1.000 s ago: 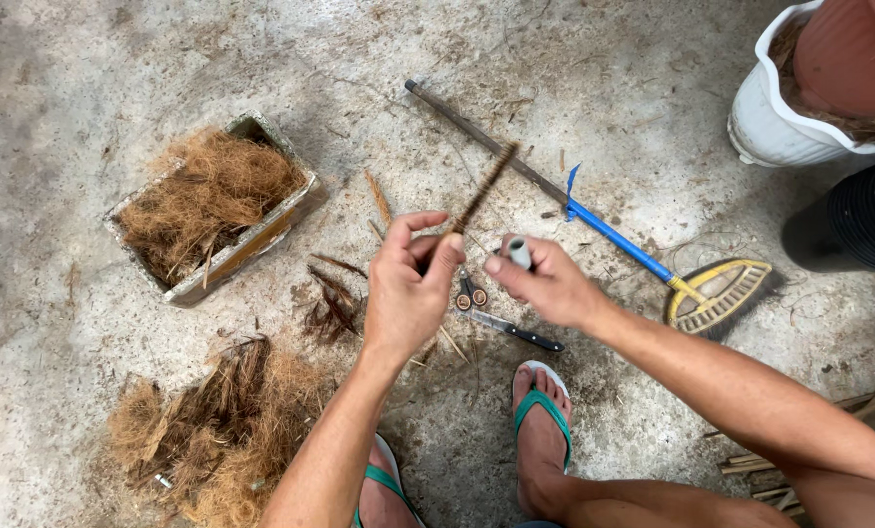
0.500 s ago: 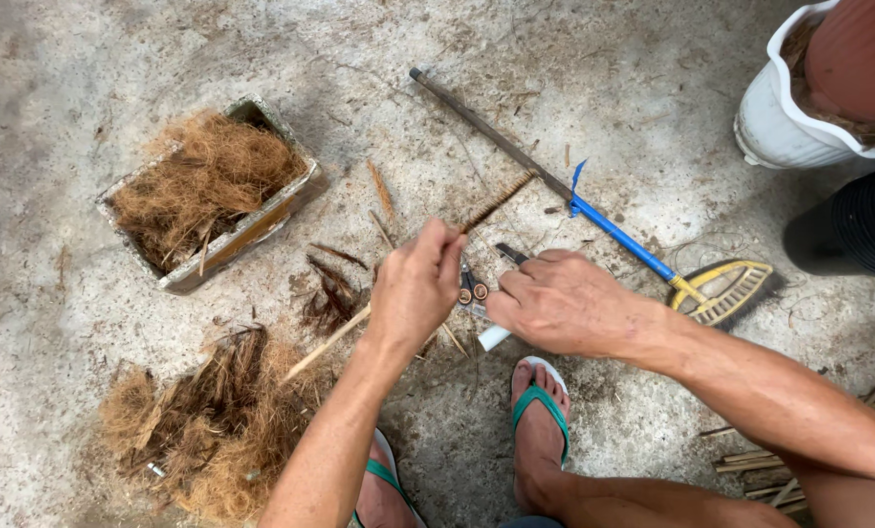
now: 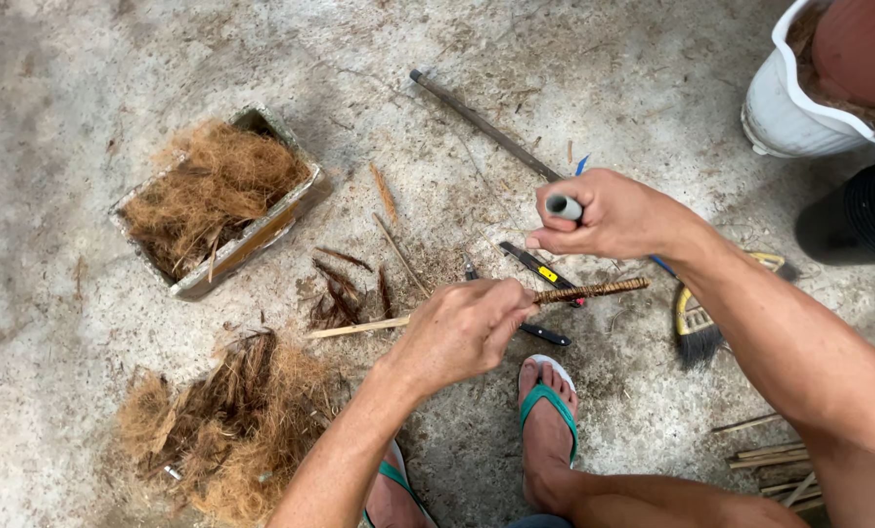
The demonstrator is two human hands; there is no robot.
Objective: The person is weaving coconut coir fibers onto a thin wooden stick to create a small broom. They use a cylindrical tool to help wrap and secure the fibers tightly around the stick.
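Concrete floor [image 3: 95, 88], grey and littered with fibre scraps, fills most of the view, and much is cut off at the edges. A white bucket [image 3: 785, 108] at the top right runs out of frame, and so does a dark object just below it that cannot be identified. The broom head [image 3: 697, 328] shows only partly behind the right forearm, and the long rod [image 3: 481, 122] vanishes under the right hand. Pliers [image 3: 540, 269] lie on the floor between the two hands, their jaws half covered by the stick; whether a second tool lies with them is hard to tell.

The left hand [image 3: 457, 332] is closed around a thin stick [image 3: 594, 290], pinching it between thumb and curled fingers. The stick runs level from left to right: its pale bare end pokes out to the left of the hand, and its rough, brown-wrapped end pokes out to the right, just under the right hand. The right hand [image 3: 613, 215] is fisted around a small grey handle [image 3: 563, 206], whose tip alone shows; its working end is hidden.

A box of brown fibre [image 3: 218, 200] sits at the left, a loose fibre heap [image 3: 232, 420] below it. A foot in a green sandal [image 3: 550, 420] rests beneath the hands.
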